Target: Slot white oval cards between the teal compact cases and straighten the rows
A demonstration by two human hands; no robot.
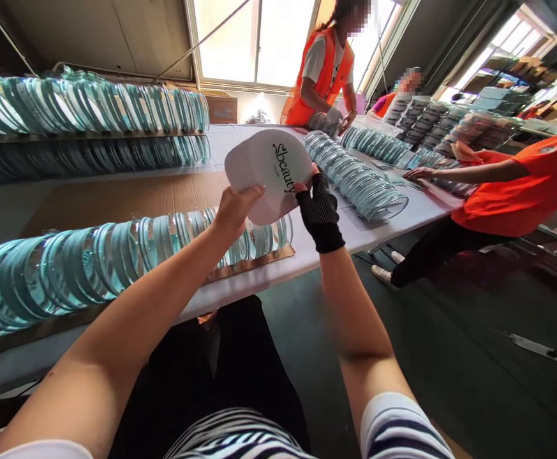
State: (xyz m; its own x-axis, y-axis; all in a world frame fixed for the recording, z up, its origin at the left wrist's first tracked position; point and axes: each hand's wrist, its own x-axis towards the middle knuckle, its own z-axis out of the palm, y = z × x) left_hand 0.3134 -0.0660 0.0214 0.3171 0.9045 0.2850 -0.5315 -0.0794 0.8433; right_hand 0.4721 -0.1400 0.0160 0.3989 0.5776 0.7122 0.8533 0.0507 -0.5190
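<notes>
White printed piece (285, 162), rounded and ribbed along one side, is held up over the near side of the long white desk (349, 233) — between a near row of clear curved pieces (129, 252) on the left and another clear row (355, 175) on the right. Bare left hand (234, 211) and black-gloved right hand (319, 204) grip its lower edge from either side, fingers closed on it, the dark "beauty" lettering (285, 167) facing up between them.
</notes>
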